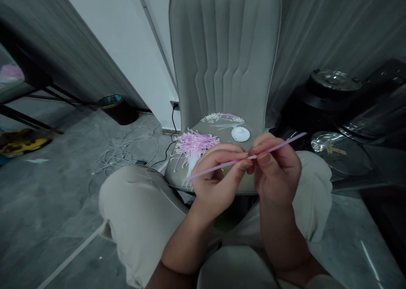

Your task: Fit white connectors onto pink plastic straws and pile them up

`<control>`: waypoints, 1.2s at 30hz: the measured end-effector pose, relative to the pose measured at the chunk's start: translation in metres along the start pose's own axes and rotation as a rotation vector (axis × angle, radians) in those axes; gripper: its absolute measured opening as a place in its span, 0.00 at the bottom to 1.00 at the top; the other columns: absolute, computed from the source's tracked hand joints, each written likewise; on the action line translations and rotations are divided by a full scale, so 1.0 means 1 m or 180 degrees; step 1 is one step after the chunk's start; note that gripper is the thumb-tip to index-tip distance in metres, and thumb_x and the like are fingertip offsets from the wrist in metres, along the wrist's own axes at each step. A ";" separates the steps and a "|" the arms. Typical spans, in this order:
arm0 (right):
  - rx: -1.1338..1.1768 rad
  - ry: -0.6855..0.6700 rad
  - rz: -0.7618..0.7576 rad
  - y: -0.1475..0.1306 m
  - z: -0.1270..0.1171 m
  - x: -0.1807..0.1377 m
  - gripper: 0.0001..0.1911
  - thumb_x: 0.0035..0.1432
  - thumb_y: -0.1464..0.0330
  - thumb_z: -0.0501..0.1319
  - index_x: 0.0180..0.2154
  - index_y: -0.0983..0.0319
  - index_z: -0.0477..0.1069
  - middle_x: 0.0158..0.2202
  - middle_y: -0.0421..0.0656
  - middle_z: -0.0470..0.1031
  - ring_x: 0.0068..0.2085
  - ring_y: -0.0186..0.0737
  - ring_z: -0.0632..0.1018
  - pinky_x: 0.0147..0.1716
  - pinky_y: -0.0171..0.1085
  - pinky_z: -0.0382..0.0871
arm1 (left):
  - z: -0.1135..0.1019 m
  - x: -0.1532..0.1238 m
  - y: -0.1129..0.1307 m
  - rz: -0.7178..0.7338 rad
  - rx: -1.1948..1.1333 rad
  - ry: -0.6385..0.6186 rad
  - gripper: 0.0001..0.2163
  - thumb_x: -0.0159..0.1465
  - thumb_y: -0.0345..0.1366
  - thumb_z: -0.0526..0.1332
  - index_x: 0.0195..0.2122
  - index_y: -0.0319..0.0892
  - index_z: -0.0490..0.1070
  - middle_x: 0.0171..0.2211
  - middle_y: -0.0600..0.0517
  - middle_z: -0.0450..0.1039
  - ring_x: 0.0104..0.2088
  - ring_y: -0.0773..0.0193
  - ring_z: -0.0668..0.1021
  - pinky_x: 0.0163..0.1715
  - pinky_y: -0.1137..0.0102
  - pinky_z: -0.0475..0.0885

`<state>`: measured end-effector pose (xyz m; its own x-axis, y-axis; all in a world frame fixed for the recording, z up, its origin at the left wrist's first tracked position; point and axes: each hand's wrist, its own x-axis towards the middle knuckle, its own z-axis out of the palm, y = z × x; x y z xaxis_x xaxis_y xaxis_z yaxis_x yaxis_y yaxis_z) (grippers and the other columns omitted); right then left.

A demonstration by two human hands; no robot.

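Both hands meet over the front of a grey chair seat, closed in pinches. My left hand (pixel 218 175) grips a thin pink stick (pixel 215 168) that slants down to the left. A second pink length (pixel 288 141) runs up to the right from my right hand (pixel 277 168). Between the fingertips a small white piece (pixel 253 157) shows in line with both lengths; whether they are joined there I cannot tell. Behind my left hand lies a heap of pink sticks with white ends (pixel 196 142). A white round lid or dish (pixel 240 134) sits beyond the hands.
Small white pieces (pixel 217 118) lie at the back of the chair seat, below its backrest (pixel 225 35). A coiled cable (pixel 127 147) and a black bin (pixel 119 109) are on the floor at left. Glossy dark items and a clear round lid (pixel 342 154) stand at right.
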<state>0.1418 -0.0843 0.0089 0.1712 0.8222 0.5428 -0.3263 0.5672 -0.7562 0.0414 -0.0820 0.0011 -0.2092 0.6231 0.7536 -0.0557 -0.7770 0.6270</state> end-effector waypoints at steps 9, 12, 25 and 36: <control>0.0250 -0.0157 -0.0081 0.003 -0.001 0.002 0.04 0.57 0.71 0.64 0.29 0.61 0.72 0.27 0.35 0.69 0.22 0.24 0.71 0.18 0.25 0.66 | -0.002 -0.001 -0.002 -0.0084 -0.0139 -0.0091 0.06 0.57 0.24 0.66 0.34 0.42 0.76 0.32 0.53 0.77 0.33 0.71 0.78 0.33 0.75 0.75; 0.0250 -0.0209 -0.0065 0.002 -0.002 0.002 0.05 0.58 0.71 0.64 0.29 0.61 0.71 0.27 0.35 0.69 0.23 0.24 0.71 0.18 0.26 0.67 | -0.004 -0.002 -0.003 -0.0108 -0.0121 -0.0121 0.06 0.57 0.25 0.67 0.34 0.42 0.76 0.31 0.53 0.77 0.32 0.70 0.78 0.32 0.74 0.75; 0.0173 -0.0323 0.0151 -0.011 -0.008 0.002 0.08 0.57 0.69 0.65 0.27 0.61 0.69 0.26 0.35 0.68 0.20 0.24 0.69 0.15 0.27 0.63 | -0.003 0.007 -0.003 0.0163 0.0063 -0.0348 0.05 0.57 0.36 0.70 0.31 0.42 0.76 0.29 0.53 0.77 0.31 0.68 0.79 0.31 0.73 0.75; 0.0150 -0.0271 0.0429 0.004 -0.008 0.010 0.11 0.58 0.62 0.64 0.28 0.59 0.67 0.26 0.34 0.68 0.22 0.27 0.70 0.21 0.31 0.68 | 0.002 0.013 -0.023 0.0048 -0.0150 -0.0279 0.03 0.56 0.36 0.69 0.31 0.46 0.78 0.30 0.54 0.77 0.30 0.68 0.79 0.29 0.71 0.75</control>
<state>0.1502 -0.0739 0.0085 0.0441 0.8825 0.4682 -0.3845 0.4476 -0.8074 0.0420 -0.0561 -0.0033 -0.1242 0.6150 0.7787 -0.0996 -0.7885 0.6069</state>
